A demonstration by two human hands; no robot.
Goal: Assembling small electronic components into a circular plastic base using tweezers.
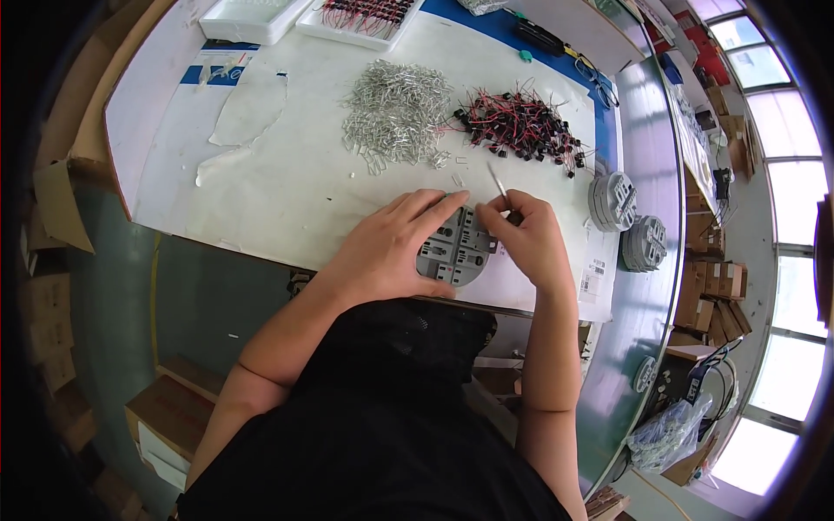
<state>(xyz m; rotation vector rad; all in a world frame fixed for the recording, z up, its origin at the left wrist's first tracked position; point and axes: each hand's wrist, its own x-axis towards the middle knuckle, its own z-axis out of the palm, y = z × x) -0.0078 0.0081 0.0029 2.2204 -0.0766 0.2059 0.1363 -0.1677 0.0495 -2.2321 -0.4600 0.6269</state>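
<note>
A grey round plastic housing [469, 259] with slots and compartments lies at the table's near edge. My left hand [388, 243] is curled around its left side, thumb at the near rim and fingers over the far rim. At the housing's upper right, my right hand [532, 234] is closed around a slim tool [498, 181] with a thin metal shaft and a dark handle, its tip pointing away from me. The right fingertips are at the housing's edge; what they pinch there is hidden. Beyond both hands lies a heap of small bent metal pieces [395, 113].
Black parts with red and black wires [521, 126] form a pile at the right. Stacked grey round housings [613, 201] stand on the right ledge [638, 304]. White trays [356, 24] sit at the back, near a dark-handled tool [539, 36]. Cardboard boxes [169, 408] are on the floor.
</note>
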